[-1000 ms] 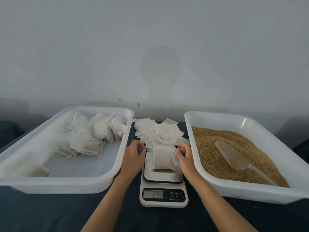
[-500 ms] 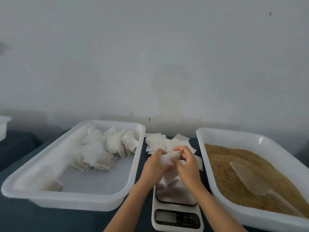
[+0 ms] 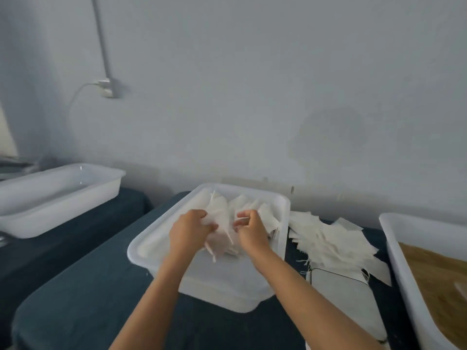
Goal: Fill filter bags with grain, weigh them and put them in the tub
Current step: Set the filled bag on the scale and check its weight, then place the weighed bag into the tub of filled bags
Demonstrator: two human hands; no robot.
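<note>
Both hands have carried the filled white filter bag [image 3: 222, 238] off the white digital scale [image 3: 346, 296], now bare right of the white plastic tub [image 3: 161, 238], to above the tub's pile of filled bags [image 3: 242, 205]. We judge our left hand [image 3: 188, 231] and right hand [image 3: 250, 229] sit low over the tub so the bag drops onto the pile without spilling. Each grip looks curled, pinching an upper corner, though blur hides the fingertips. It looks pale, thin, slightly bulged, strings dangling. Empty white bags [image 3: 331, 246] lie right of the tub; brown grain [image 3: 437, 279] in the white tray further right.
</note>
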